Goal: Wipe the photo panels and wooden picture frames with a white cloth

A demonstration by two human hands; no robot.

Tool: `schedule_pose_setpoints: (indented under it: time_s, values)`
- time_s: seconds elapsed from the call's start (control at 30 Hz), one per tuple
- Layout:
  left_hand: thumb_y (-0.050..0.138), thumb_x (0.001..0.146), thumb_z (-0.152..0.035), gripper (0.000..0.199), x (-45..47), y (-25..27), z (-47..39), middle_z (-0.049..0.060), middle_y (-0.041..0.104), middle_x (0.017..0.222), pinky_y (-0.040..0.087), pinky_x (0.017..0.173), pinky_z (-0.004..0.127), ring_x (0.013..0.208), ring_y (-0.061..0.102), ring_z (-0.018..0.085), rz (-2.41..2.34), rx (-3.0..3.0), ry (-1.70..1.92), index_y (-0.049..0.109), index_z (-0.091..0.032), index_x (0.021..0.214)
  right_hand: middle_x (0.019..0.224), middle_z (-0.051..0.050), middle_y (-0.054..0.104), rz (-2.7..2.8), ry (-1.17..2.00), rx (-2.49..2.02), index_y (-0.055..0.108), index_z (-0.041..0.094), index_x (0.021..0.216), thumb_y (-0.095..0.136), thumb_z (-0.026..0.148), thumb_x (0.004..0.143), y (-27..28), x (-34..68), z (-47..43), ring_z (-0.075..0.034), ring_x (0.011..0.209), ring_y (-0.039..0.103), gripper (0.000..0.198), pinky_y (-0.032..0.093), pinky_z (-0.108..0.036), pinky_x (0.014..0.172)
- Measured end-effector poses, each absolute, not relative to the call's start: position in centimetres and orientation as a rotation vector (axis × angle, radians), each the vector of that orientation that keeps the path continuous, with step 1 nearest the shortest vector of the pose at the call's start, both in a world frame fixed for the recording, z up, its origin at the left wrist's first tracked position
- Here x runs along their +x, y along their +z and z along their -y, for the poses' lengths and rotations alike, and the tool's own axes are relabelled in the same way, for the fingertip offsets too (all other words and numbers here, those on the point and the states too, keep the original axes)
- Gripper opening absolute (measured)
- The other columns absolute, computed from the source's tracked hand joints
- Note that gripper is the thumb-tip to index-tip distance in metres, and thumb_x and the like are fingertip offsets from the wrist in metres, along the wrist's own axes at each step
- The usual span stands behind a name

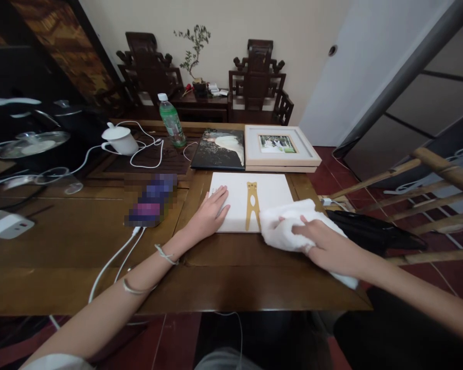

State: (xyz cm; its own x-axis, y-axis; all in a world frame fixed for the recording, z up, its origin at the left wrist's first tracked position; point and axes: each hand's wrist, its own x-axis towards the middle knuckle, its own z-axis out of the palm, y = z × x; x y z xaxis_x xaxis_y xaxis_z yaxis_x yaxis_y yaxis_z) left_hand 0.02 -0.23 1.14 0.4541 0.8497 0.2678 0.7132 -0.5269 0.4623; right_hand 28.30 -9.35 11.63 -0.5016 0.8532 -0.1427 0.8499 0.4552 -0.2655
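Observation:
A flat white panel [233, 205] lies on the wooden table, bearing a gold cat-shaped figure [251, 198] with long legs. My left hand [215, 209] rests flat on the panel's left side, fingers stretched out. In my right hand [320, 239] is a bunched white towel [283, 221], pressed over the panel's lower right corner. Part of the towel trails down toward the table's right edge. Whether the gold figure is printed or a loose piece, I cannot tell.
Behind the panel lie a dark picture [219, 149] and a light wooden photo frame [280, 141]. Leftward are a green bottle [172, 122], a lidded white cup [119, 140], a blurred-out phone-like object [151, 201] and white cables. A wooden rack [440, 185] stands to the right.

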Motion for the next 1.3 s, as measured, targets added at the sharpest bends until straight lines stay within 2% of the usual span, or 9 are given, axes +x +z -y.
schedule_pose_setpoints:
  time_s: [0.13,0.27,0.37,0.53,0.6,0.83,0.93,1.13,1.3]
  values:
    - [0.038,0.094,-0.027,0.046,0.0,1.1,0.2,0.017,0.037,0.148,0.02,0.114,0.054,0.14,0.029,0.026,-1.343,2.429,0.68,0.041,-0.013,0.138,0.085,-0.011,0.069,2.645,0.533,-1.613,0.068,0.017,0.094,0.043,0.014,0.073,12.1,28.5,10.1,-0.027,0.087,0.061,0.032,0.046,-0.039,0.081]
    - [0.037,0.094,-0.027,0.047,0.0,1.2,0.2,0.017,0.036,0.149,0.02,0.114,0.054,0.14,0.028,0.027,-1.354,2.424,0.655,0.041,-0.012,0.138,0.109,-0.012,0.068,2.542,0.449,-1.67,0.065,0.017,0.111,0.044,0.017,0.075,11.4,29.0,6.0,-0.028,0.101,0.059,0.042,0.046,-0.038,0.085]
    - [0.037,0.094,-0.027,0.047,0.1,1.4,0.2,0.017,0.036,0.149,0.02,0.114,0.055,0.14,0.028,0.027,-1.357,2.424,0.646,0.041,-0.012,0.138,0.117,-0.013,0.065,2.493,0.39,-1.65,0.064,0.016,0.11,0.043,0.021,0.078,10.8,29.3,1.3,-0.029,0.107,0.056,0.039,0.045,-0.039,0.087]
    - [0.037,0.094,-0.027,0.047,0.1,1.5,0.3,0.018,0.036,0.149,0.02,0.114,0.055,0.141,0.027,0.027,-1.348,2.417,0.642,0.041,-0.012,0.138,0.101,-0.012,0.068,2.506,0.361,-1.569,0.065,0.017,0.09,0.043,0.018,0.076,10.2,29.2,-5.1,-0.028,0.092,0.058,0.026,0.046,-0.038,0.077]
    - [0.037,0.094,-0.027,0.046,0.1,1.5,0.3,0.017,0.036,0.149,0.02,0.114,0.055,0.141,0.027,0.026,-1.349,2.411,0.654,0.041,-0.013,0.138,0.095,-0.012,0.068,2.486,0.31,-1.566,0.064,0.017,0.087,0.043,0.018,0.077,9.8,29.0,-6.0,-0.027,0.086,0.058,0.025,0.045,-0.037,0.074]
    - [0.037,0.094,-0.026,0.047,0.1,1.6,0.3,0.018,0.035,0.149,0.019,0.114,0.055,0.141,0.026,0.027,-1.342,2.41,0.64,0.04,-0.012,0.138,0.076,-0.009,0.065,2.615,0.253,-1.474,0.062,0.015,0.082,0.043,0.011,0.07,9.5,28.3,-0.2,-0.022,0.071,0.055,0.023,0.04,-0.031,0.067]
    - [0.037,0.094,-0.026,0.047,0.0,1.5,0.3,0.018,0.035,0.149,0.019,0.114,0.056,0.141,0.026,0.027,-1.339,2.414,0.65,0.04,-0.011,0.138,0.073,-0.009,0.063,2.661,0.22,-1.535,0.064,0.015,0.084,0.042,0.012,0.071,10.1,28.2,4.4,-0.025,0.075,0.055,0.026,0.042,-0.034,0.07]
    - [0.037,0.094,-0.026,0.046,0.1,1.2,0.3,0.017,0.036,0.149,0.02,0.114,0.055,0.14,0.028,0.026,-1.339,2.423,0.686,0.041,-0.013,0.138,0.083,-0.01,0.067,2.658,0.49,-1.589,0.067,0.018,0.096,0.044,0.011,0.071,11.9,28.6,9.9,-0.027,0.088,0.059,0.034,0.045,-0.037,0.079]
    - [0.037,0.094,-0.026,0.047,0.2,1.6,0.4,0.018,0.036,0.149,0.02,0.115,0.054,0.141,0.027,0.026,-1.374,2.415,0.63,0.041,-0.012,0.138,0.096,-0.011,0.069,2.625,0.505,-1.639,0.068,0.017,0.097,0.043,0.015,0.075,11.9,29.3,6.9,-0.027,0.094,0.06,0.033,0.046,-0.037,0.082]
